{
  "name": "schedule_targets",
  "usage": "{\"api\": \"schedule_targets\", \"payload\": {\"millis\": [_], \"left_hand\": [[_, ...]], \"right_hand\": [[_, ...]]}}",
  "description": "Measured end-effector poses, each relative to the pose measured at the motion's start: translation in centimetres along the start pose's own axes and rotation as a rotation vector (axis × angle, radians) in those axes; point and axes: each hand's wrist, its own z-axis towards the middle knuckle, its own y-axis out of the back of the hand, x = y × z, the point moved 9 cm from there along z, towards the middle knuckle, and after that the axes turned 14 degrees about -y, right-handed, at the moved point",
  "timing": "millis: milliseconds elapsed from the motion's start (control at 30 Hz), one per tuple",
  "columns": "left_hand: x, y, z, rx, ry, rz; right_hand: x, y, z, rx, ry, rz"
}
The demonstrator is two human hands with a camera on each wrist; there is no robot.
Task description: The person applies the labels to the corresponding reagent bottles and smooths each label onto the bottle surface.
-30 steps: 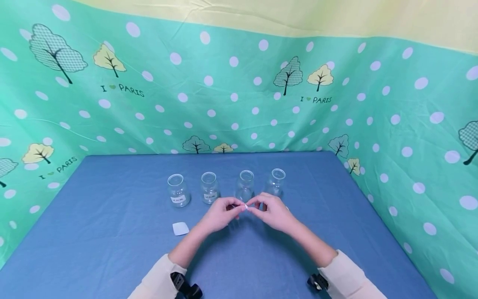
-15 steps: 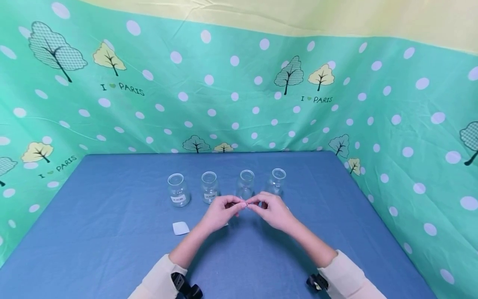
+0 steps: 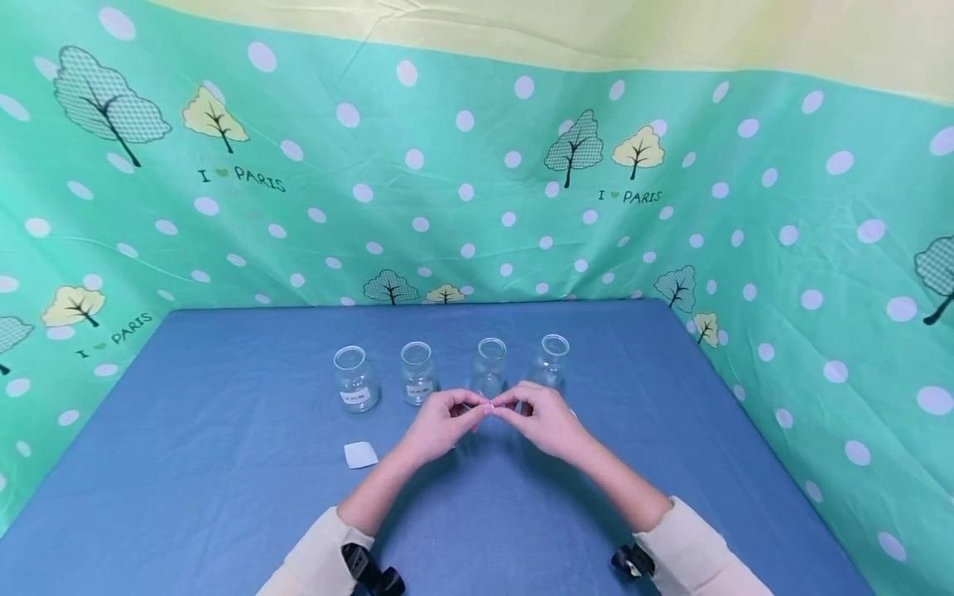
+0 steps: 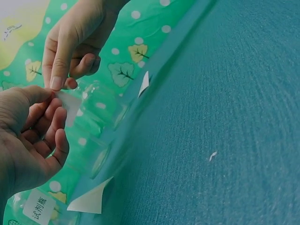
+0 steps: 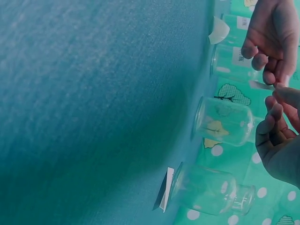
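Observation:
In the head view my left hand and right hand meet fingertip to fingertip over the table, in front of the glass jars. Between them they pinch a small white label. It hangs below the fingertips in the left wrist view, and its thin edge shows in the right wrist view. Mostly hidden by fingers in the head view, it leaves only a speck visible. Just behind the hands stands an unlabelled glass jar. Another bare jar is behind my right hand.
Two jars to the left, the outer one and its neighbour, carry white printed labels. A curled white paper piece lies before them. Another folded paper lies by the rightmost jar, and a tiny scrap sits on the blue cloth.
Both hands stay in nearly the same place with fingertips together. The white bit showing between them shrinks, then shows faintly again, as the fingers shift slightly.

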Motion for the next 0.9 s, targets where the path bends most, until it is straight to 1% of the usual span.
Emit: {"api": "schedule_targets", "payload": {"millis": [133,333,433,500,567,633,700,800,900], "left_hand": [[-0.2,-0.1,0.0,-0.006,-0.003,0.001],[-0.3,-0.2,-0.1,-0.017,-0.025,-0.04],[-0.5,-0.3,-0.1,-0.018,-0.039,-0.045],[-1.0,-0.3,-0.1,-0.016,-0.037,-0.043],[-1.8,-0.2,-0.2,-0.012,-0.041,-0.045],[-2.1,-0.2,-0.2,-0.008,-0.031,-0.043],[-2.1,-0.2,-0.2,-0.008,-0.027,-0.043],[-0.9,-0.3,-0.1,-0.021,-0.016,-0.039],[-0.3,-0.3,-0.1,-0.037,-0.017,-0.051]], "right_hand": [[-0.1,-0.1,0.0,0.002,0.012,-0.003],[-0.3,-0.1,0.0,0.016,0.018,0.014],[-0.3,0.0,-0.1,0.025,0.015,0.031],[-0.3,0.1,-0.1,0.031,0.016,0.046],[-0.3,0.2,-0.1,0.035,0.014,0.059],[-0.4,0.3,-0.1,0.035,0.011,0.074],[-0.5,0.3,-0.1,0.032,0.008,0.084],[-0.6,0.4,-0.1,0.024,-0.009,0.088],[-0.7,0.6,0.0,0.011,-0.031,0.089]]}}
